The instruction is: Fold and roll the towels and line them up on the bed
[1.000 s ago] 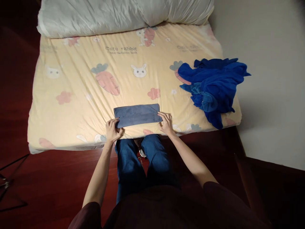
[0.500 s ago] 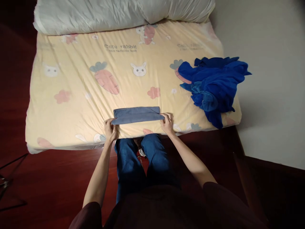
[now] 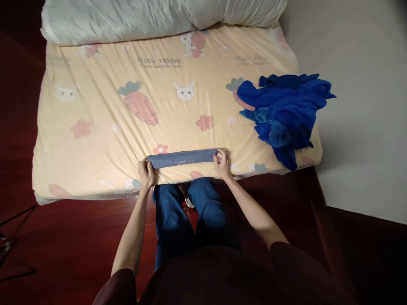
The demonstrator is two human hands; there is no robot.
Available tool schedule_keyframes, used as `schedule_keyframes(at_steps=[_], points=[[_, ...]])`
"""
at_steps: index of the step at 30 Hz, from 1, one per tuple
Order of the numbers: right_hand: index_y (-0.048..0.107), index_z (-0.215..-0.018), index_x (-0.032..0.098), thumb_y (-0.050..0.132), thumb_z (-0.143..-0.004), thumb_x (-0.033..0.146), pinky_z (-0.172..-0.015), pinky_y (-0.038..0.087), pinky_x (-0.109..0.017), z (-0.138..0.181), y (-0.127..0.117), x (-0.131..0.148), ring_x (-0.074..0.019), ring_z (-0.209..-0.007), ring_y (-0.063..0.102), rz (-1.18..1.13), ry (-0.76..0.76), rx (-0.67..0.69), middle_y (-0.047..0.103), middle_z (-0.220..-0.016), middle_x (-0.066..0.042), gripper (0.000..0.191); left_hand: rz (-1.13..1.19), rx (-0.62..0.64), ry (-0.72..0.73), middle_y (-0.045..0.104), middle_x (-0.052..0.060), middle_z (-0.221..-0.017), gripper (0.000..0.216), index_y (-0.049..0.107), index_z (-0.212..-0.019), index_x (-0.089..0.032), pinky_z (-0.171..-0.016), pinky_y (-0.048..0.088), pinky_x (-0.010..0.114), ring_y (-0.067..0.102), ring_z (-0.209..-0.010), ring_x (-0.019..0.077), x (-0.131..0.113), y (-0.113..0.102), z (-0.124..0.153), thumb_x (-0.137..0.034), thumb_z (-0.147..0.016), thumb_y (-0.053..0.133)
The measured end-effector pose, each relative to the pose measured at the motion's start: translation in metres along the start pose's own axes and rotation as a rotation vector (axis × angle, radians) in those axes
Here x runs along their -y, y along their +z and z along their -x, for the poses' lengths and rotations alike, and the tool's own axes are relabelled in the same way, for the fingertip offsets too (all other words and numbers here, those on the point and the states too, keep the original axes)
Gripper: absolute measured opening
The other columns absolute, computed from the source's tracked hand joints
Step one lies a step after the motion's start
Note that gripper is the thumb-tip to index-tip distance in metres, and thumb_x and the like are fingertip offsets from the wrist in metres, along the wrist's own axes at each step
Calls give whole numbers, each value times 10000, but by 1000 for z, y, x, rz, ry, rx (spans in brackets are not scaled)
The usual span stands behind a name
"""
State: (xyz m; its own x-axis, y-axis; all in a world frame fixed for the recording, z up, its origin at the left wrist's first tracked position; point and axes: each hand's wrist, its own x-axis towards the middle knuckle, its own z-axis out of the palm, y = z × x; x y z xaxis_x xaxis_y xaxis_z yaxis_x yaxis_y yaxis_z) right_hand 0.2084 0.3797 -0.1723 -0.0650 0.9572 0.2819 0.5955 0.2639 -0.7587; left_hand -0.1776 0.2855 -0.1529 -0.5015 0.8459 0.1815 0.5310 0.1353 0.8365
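A grey-blue towel [image 3: 182, 158], folded into a long narrow strip, lies close to the near edge of the bed. Pale lettering, hard to read in full, shows along its lower edge. My left hand [image 3: 146, 173] pinches the strip's left end between thumb and fingers. At the opposite end, my right hand [image 3: 221, 163] grips the corner in the same way. Both hands rest low against the bedsheet [image 3: 104, 140], which is yellow with rabbits and carrots.
A crumpled heap of bright blue fabric [image 3: 286, 114] sits at the bed's right side. Across the far end lies a rolled pale quilt [image 3: 159, 19]. A wall [image 3: 356, 127] borders the bed on the right. Thin dark metal legs [image 3: 15, 243] stand on the red-brown floor at left.
The towel was a wider band with a second layer lying behind; that far part has come over toward me, leaving a narrower strip with lettering on top. Both hands stay at its ends.
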Motion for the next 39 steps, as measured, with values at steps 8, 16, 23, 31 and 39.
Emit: schedule_keyframes(at_steps=[8,16,23,31,39], points=[[594,-1233,204,521,-1042,468,-874,633,-384,1,0,4,-230,-975,732,-56,20,-11,723,-1080,-125,334,104,-23,-50,631,42,-908,439,600,-1304,-189,-796,535,302,642,-824,166,-9,3,2,-525,-1038,506],[659,-1193,211,496,-1039,427,-874,627,-331,0,1,2,-207,-962,739,-32,27,54,740,-1096,-117,311,-48,-78,-28,630,65,-989,390,736,-1216,-193,-850,506,306,642,-900,169,-12,4,2,-460,-1041,512],[687,-1158,200,506,-986,321,-893,607,-324,-12,-4,22,-203,-946,731,0,54,128,756,-1090,-118,277,-102,-31,-18,662,88,-903,406,783,-1206,-183,-872,490,360,586,-852,210,-22,-4,-5,-436,-1019,527],[686,-1219,179,445,-995,189,-1001,538,-416,-28,-26,64,-263,-1089,688,274,58,374,755,-1143,-151,329,-422,201,41,740,176,-984,410,799,-1181,-203,-1022,409,521,556,-1073,357,-39,-29,-30,-405,-1003,489],[630,-1426,185,404,-1016,149,-1220,312,-522,-29,-12,122,-318,-1458,437,536,-237,351,495,-1599,-162,470,-456,244,351,446,165,-1642,599,540,-1541,-158,-1273,234,541,324,-1558,372,-99,-7,-2,-443,-1024,431]])
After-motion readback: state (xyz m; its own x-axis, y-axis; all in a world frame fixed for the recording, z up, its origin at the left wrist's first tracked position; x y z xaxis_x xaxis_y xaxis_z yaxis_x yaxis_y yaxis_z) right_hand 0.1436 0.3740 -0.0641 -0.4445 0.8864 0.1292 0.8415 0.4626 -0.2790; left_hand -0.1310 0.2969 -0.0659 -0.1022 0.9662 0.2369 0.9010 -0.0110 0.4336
